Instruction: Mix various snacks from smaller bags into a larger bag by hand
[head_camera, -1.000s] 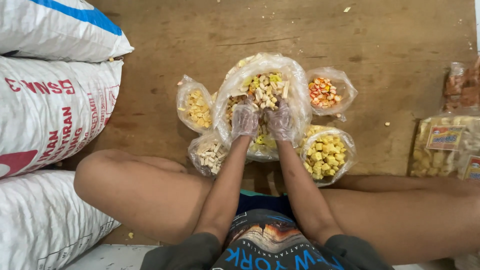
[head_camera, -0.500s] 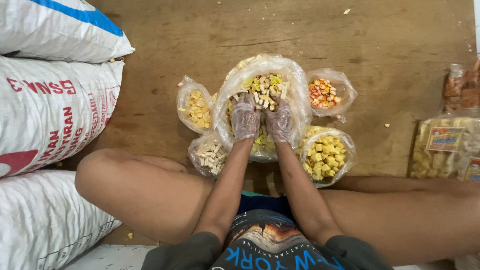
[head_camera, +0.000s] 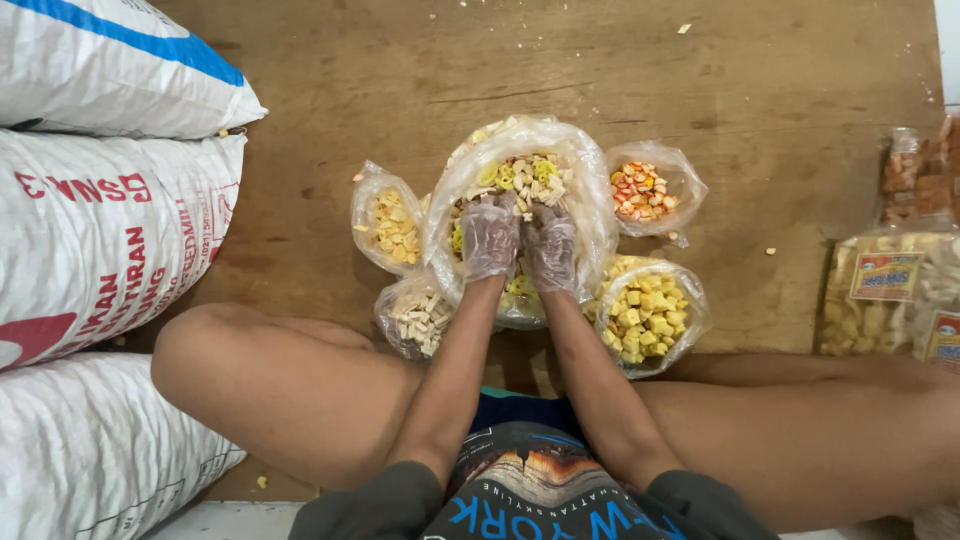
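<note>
A large clear plastic bag (head_camera: 590, 190) stands on the wooden floor between my legs, filled with mixed snack pieces (head_camera: 525, 175) in yellow, cream and orange. My left hand (head_camera: 488, 238) and my right hand (head_camera: 551, 246), both in thin clear plastic gloves, are plunged side by side into this mix, fingers curled into the pieces. Around the big bag sit smaller open bags: pale yellow crackers (head_camera: 392, 225) at left, cream sticks (head_camera: 420, 315) at near left, yellow cubes (head_camera: 645, 312) at near right, and orange-and-white pieces (head_camera: 640, 188) at far right.
Three big white woven sacks (head_camera: 100, 235) are stacked along the left. Sealed labelled snack packs (head_camera: 890, 290) lie at the right edge. My bare knees spread to both sides. Crumbs dot the brown wooden floor (head_camera: 330, 70).
Both hands have drawn slightly toward me and closer together inside the big bag, stirring the pieces. The view has shifted a little.
</note>
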